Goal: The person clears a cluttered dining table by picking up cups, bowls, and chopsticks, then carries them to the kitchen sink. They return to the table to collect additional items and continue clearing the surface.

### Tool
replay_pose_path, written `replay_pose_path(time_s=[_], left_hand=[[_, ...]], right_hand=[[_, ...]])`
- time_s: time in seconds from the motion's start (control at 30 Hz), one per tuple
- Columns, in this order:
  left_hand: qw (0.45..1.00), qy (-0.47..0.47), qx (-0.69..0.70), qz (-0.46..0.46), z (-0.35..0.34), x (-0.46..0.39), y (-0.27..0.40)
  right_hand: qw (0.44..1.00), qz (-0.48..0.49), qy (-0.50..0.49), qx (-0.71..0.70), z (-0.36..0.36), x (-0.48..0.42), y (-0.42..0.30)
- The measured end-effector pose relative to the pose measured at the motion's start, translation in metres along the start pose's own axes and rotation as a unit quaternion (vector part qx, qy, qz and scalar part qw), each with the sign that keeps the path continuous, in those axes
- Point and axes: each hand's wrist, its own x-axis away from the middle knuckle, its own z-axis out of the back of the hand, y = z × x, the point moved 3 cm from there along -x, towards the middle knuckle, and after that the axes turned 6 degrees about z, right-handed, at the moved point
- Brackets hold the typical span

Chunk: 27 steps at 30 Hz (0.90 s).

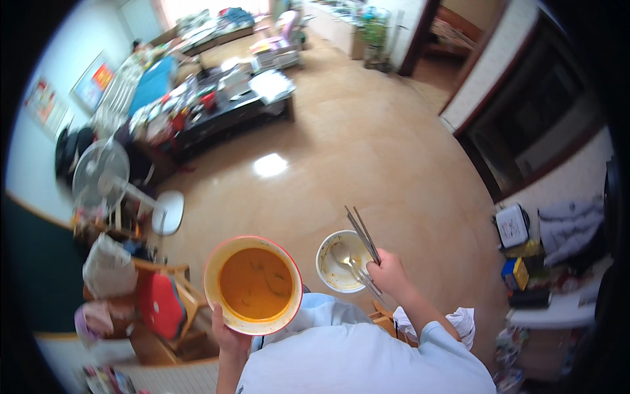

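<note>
My left hand (230,331) grips a large cream bowl with a red rim (212,280) from its lower left side. Orange-brown broth (253,283) with a few dark strands partly fills it. Several metal chopsticks (362,232) are clasped in my right hand (391,275), their long ends pointing up and away. Beside that hand is a smaller white bowl (327,273), smeared with food residue. A metal spoon (340,253) rests inside it, its handle running towards my right hand. Whether my fingers also pinch this bowl's rim cannot be seen clearly.
Tan tiled floor (384,147) stretches ahead. At left stand a white pedestal fan (167,213) and a wooden chair with a red cushion (160,305). A cluttered dark coffee table (231,115) is farther off. Boxes and cloth lie by a white surface (556,310) at right.
</note>
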Motion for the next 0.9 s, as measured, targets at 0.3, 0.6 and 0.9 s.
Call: replay_pose_path(time_s=[0.3, 0.6, 0.9], left_hand=[[0.939, -0.211, -0.136, 0.234, -0.201, -0.234, -0.084], [0.808, -0.366, -0.241, 0.393, -0.394, -0.312, -0.254], [0.668, -0.509, -0.285, 0.462, -0.595, -0.23, -0.483]], right_hand=[[0.951, -0.18, 0.246, -0.055, 0.137, -0.039, 0.064], [0.803, -0.332, 0.484, -0.102, 0.21, 0.014, 0.141], [0.684, -0.386, 0.612, -0.093, 0.342, 0.084, 0.248]])
